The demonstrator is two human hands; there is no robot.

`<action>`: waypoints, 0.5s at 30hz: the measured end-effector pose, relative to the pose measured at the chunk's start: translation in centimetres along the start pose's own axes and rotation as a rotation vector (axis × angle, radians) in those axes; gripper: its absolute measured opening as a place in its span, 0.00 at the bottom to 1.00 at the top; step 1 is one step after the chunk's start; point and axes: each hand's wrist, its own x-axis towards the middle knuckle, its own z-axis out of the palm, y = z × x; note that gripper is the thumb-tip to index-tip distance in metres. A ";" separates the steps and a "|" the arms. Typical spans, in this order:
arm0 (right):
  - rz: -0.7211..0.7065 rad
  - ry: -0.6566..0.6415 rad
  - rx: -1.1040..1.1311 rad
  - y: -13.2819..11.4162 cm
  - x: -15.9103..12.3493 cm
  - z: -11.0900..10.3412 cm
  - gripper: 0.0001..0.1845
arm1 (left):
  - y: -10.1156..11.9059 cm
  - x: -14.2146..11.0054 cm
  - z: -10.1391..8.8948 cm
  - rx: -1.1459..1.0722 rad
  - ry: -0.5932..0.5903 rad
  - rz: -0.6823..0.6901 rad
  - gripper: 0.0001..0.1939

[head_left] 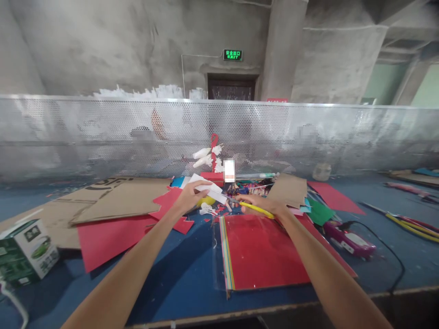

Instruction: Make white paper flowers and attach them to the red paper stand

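My left hand (pixel 194 194) pinches a folded piece of white paper (pixel 211 188), tilted down toward the right. In my right hand (pixel 255 202) is a pair of scissors with yellow handles (pixel 257 210); the blades point left and reach the paper's lower right corner. Whether the blades are apart is too small to tell. Below the paper lie white paper scraps (pixel 207 209) and small red bits. Just behind my hands stands a red paper stand (pixel 214 155) with a hooked top and white paper flowers (pixel 203 157) on it.
A plastic-wrapped stack of red and coloured paper (pixel 267 256) lies in front. Cardboard sheets (pixel 123 196) and red paper (pixel 109 240) are left, near a green-white carton (pixel 30 251). To the right are a purple device with a cable (pixel 350 240) and more scissors (pixel 404 224). A perforated metal panel (pixel 103 137) stands behind.
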 end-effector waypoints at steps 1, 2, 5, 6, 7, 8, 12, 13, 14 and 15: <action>0.004 0.005 0.001 -0.1 0.0 0.0 0.26 | 0.2 -0.1 0.1 0.006 -0.005 -0.002 0.20; 0.005 0.009 0.004 -0.2 -0.1 0.1 0.26 | 0.4 -0.1 0.2 0.011 -0.013 -0.006 0.20; -0.006 0.006 0.022 -0.3 0.1 0.2 0.27 | 1.0 -0.3 0.5 -0.005 -0.047 -0.022 0.20; -0.009 0.003 0.027 -0.3 0.2 0.3 0.28 | 1.2 -0.3 0.7 -0.019 -0.058 -0.025 0.20; -0.011 0.003 0.029 -0.3 0.2 0.3 0.28 | 1.3 -0.4 0.8 -0.035 -0.064 -0.027 0.20; -0.012 0.005 0.030 -0.2 0.3 0.4 0.28 | 1.3 -0.4 0.9 -0.050 -0.067 -0.028 0.20; -0.002 0.033 0.048 -0.2 0.6 0.6 0.25 | 1.2 -0.3 1.1 -0.085 -0.056 -0.029 0.20; 0.009 0.042 0.055 -0.3 0.7 0.6 0.24 | 1.1 -0.3 1.1 -0.088 -0.054 -0.030 0.20; 0.021 0.050 0.058 -0.4 0.7 0.6 0.24 | 1.1 -0.3 1.1 -0.090 -0.052 -0.031 0.20; 0.033 0.055 0.056 -0.5 0.7 0.6 0.23 | 1.0 -0.3 1.1 -0.090 -0.052 -0.033 0.21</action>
